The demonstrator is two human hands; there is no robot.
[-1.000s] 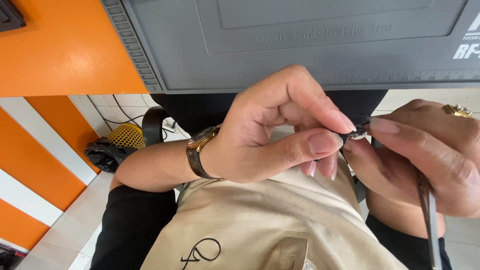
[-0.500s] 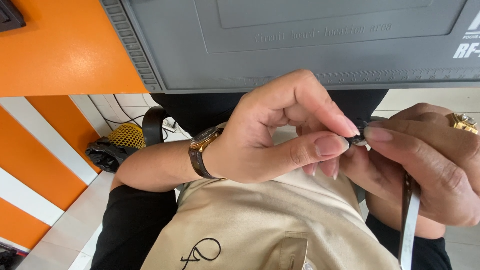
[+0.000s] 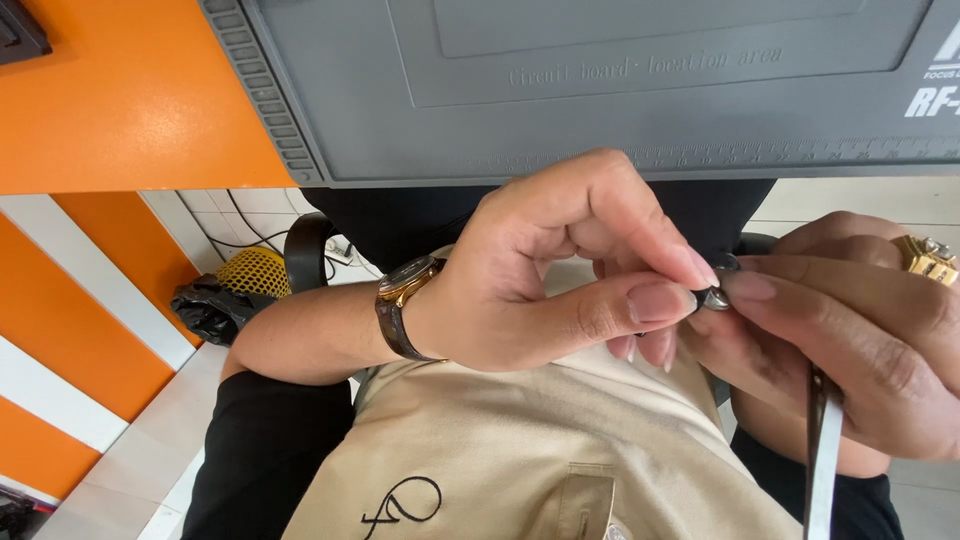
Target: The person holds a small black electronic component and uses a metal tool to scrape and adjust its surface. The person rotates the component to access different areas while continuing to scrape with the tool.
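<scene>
Grey mat (image 3: 600,90) above, beige apron (image 3: 520,450) below; small dark part (image 3: 716,297) pinched between left hand (image 3: 560,270) and right hand (image 3: 850,350) fingertips, tweezers (image 3: 822,450) gripped in right.

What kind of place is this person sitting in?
Probably an electronics repair or assembly bench. A grey work mat with moulded compartments lies on an orange table, and the left hand and right hand pinch a tiny metal part, with slim tweezers in the right hand.
</scene>
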